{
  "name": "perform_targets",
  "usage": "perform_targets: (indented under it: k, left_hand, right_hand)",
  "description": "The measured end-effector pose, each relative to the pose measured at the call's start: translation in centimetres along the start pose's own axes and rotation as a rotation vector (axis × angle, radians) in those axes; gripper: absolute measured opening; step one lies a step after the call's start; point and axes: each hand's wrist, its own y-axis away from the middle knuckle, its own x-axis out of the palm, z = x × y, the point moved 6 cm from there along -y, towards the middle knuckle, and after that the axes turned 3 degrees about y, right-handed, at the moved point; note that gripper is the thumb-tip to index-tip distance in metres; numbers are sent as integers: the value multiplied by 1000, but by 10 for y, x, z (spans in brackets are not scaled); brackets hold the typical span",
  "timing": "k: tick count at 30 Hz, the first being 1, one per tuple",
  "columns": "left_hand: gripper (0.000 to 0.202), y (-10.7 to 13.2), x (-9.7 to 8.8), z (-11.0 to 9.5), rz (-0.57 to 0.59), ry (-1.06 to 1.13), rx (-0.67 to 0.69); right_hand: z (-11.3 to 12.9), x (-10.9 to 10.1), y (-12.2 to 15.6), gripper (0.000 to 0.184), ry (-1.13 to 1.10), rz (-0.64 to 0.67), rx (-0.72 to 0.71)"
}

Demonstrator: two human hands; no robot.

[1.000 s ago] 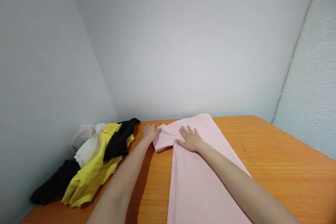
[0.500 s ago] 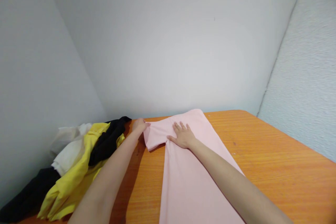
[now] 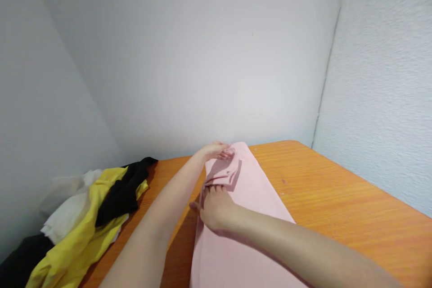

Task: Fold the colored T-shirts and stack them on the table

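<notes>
Fingertips on the left hand (image 3: pixel 218 149) sink into a folded-over sleeve, half hidden; looks like a loose pinch. Right hand (image 3: pixel 216 209) lies flat, fingers together, pressing the pale pink cotton garment (image 3: pixel 256 198) onto the orange wooden table (image 3: pixel 337 198). The garment's near end is cut off.

Bare table (image 3: pixel 337 198) lies open at right; clothes pile (image 3: pixel 84 216) and walls (image 3: pixel 202 54) block the left and far sides.

The scene is viewed from one head-worn camera, aimed forward and down, close over the bench (image 3: pixel 337 198) corner.
</notes>
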Motion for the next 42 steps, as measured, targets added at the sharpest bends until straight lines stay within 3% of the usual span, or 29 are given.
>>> perform_targets:
  k: [2,4,6,8,11,13,18,22,26,29,32,35,38,42]
  left_hand:
    - [29,8,17,4,77,-90,97]
    - [22,21,23,17,84,-223,171]
    - [22,36,24,34,54,-340,230]
    - [31,53,28,49,27,-427,280]
    - [48,75,42,65,27,-511,304]
    - [60,84,52,70,19,-546,299]
    - [67,88,60,75,-15,-598,303]
    - [68,80,55,79,-36,-626,304]
    - [62,76,48,72,-98,-656,289]
    - [52,89,35,55,-205,-692,281]
    - [38,123,17,39,-323,-723,238]
    - [38,166,9,38,-380,-725,138]
    - [46,195,19,47,-313,-693,64]
    - [38,201,39,56,-219,-646,4]
  right_hand:
    - [4,4,27,85,-9,-31,-92]
    - [6,5,56,84,-46,-54,-231]
    - [4,-3,80,74,-111,-93,-350]
    - [-9,-19,88,58,-159,-148,-364]
    - [-50,-48,67,50,-113,-302,-231]
    - [-83,-52,39,52,-14,-369,-168]
    - [-149,-3,-11,81,119,-195,-96]
    - [-163,14,-23,86,127,-203,-93]
    - [-161,11,-39,86,145,-173,-96]
    - [-158,3,-40,83,160,-172,-78]
    - [-156,-9,-12,80,141,-230,-78]
    - [-154,-17,48,76,85,-273,-113]
    - [-147,-14,120,71,91,-282,-139]
    - [-129,0,191,69,134,-235,-184]
